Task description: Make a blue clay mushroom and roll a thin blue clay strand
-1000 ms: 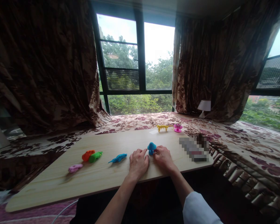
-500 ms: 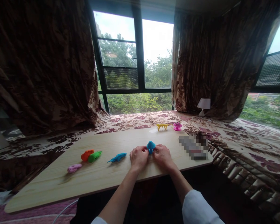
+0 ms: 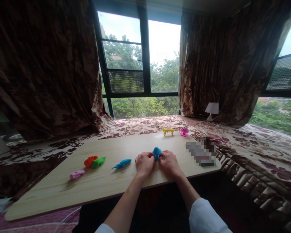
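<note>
A small blue piece with a mushroom-like shape (image 3: 156, 151), perhaps modelling clay, stands upright at the near edge of the wooden tabletop (image 3: 106, 147). My left hand (image 3: 145, 162) pinches its left side, and my right hand (image 3: 169, 162) pinches its right side. Both hands rest close to the board, with the fingertips partly hidden behind the knuckles. To the left of my left hand lies another blue lump (image 3: 122, 163) with a pointed end.
Farther left are an orange lump (image 3: 90, 160), a green lump (image 3: 98, 162) and a pink lump (image 3: 77, 174). A yellow legged figure (image 3: 168, 131) and a pink stand (image 3: 184, 131) are at the back. A pixelated object (image 3: 201, 153) lies right; a lamp (image 3: 211, 110) stands beyond.
</note>
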`<state>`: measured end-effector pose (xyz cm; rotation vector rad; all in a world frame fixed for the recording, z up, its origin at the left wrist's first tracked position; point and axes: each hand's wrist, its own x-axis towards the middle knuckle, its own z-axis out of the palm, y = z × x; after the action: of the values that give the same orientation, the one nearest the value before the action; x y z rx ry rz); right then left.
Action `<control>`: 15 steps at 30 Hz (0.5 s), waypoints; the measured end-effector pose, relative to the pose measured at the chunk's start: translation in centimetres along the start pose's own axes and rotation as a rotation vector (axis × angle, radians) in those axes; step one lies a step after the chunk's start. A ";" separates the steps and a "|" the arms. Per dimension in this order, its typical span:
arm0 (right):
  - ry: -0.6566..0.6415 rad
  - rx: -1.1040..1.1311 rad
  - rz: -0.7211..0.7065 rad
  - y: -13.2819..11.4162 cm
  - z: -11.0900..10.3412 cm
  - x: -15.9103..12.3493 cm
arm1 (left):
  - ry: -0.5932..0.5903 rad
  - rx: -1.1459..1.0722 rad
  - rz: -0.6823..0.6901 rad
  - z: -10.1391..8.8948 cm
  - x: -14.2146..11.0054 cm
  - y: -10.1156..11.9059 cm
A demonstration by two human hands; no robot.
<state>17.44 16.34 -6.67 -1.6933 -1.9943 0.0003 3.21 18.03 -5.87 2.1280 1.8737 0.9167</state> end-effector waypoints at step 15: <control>-0.041 0.032 -0.104 0.1 0.4 0.8 | 0.297 -0.295 0.059 -6.9 -7.8 -5.9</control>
<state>17.29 17.24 -6.67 -1.5799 -2.0994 0.0295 -5.67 10.00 -5.85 1.9644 1.6699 1.4900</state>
